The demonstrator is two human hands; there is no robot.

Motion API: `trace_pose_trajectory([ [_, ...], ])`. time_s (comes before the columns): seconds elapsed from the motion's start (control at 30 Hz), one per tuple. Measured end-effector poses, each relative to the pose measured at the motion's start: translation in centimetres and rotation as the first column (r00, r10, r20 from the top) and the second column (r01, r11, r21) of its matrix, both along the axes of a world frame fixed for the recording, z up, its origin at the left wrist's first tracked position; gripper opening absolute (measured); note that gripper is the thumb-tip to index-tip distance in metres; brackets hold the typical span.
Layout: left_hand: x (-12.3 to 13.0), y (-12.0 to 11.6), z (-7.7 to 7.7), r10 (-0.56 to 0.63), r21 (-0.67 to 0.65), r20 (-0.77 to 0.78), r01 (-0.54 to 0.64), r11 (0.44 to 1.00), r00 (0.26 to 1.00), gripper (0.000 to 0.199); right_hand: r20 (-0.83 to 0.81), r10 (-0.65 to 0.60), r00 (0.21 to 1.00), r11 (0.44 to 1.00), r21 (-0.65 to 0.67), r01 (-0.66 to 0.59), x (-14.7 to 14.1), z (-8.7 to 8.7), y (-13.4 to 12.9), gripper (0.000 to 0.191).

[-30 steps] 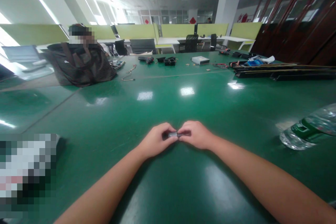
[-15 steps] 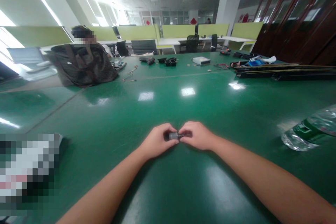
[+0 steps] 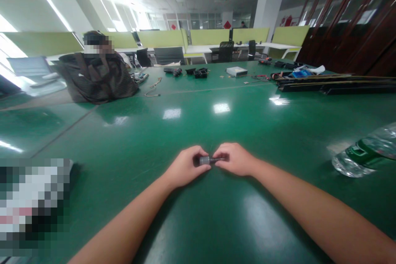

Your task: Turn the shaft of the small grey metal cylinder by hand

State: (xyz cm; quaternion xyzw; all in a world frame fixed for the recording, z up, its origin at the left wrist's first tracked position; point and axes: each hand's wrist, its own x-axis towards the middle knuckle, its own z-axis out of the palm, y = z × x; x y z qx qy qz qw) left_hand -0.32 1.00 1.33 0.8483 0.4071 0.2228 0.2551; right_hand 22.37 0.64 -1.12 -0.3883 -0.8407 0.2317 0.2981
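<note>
Just above the green table, a small cylindrical piece with a grey body and a thin dark stem [image 3: 204, 160] lies sideways between my two hands. My left hand [image 3: 185, 166] is closed around the grey end, thumb below and fingers above. On the other side, my right hand [image 3: 234, 158] pinches the narrow dark stem between thumb and fingers. My palms hide both ends, and the piece is too small to tell its kind.
A clear water bottle with a green label [image 3: 365, 154] lies at right. A blurred-out boxy item [image 3: 34, 198] is at near left. Across the green table [image 3: 198, 128] are a dark bag [image 3: 99, 78], a white box [image 3: 236, 71] and long black strips [image 3: 337, 84]. Someone sits behind the bag.
My right hand has shifted slightly right, and a little more of the dark stem shows between the hands. The left hand keeps its place and its hold.
</note>
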Motion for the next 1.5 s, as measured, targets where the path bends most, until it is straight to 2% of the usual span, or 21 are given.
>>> trace_pose_trajectory([
  [0.67, -0.1, 0.1, -0.1, 0.001, -0.004, -0.004, -0.001, 1.000, 1.000, 0.021, 0.022, -0.004, 1.000, 1.000, -0.016, 0.004, 1.7, 0.6, -0.2, 0.010],
  [0.87, -0.1, 0.1, 0.0, 0.011, -0.009, -0.010, -0.011, 1.000, 1.000, 0.022, 0.065, -0.025, 0.998, 0.999, -0.035, 0.027, 3.7, 0.7, 0.6, 0.010],
  [1.03, -0.1, 0.1, 0.1, -0.001, -0.010, -0.008, 0.001, 1.000, 1.000, 0.022, 0.028, -0.044, 0.999, 0.994, -0.097, 0.046, 5.0, 0.4, 1.1, 0.013],
  [1.2, -0.1, 0.2, -0.1, -0.009, 0.002, -0.001, 0.009, 1.000, 1.000, 0.022, 0.016, -0.010, 1.000, 0.996, -0.088, 0.011, 3.2, 0.7, 0.4, 0.012],
  [1.37, -0.1, 0.3, -0.5, -0.019, 0.034, 0.018, 0.019, 0.999, 1.000, 0.021, 0.009, -0.034, 0.999, 0.999, 0.030, 0.033, -0.3, 0.2, -0.2, 0.015],
  [1.5, 0.0, 0.2, -0.4, -0.040, 0.047, 0.015, 0.039, 0.998, 0.999, 0.023, 0.059, -0.086, 0.994, 0.995, 0.053, 0.083, -1.2, -0.3, -0.3, 0.015],
])
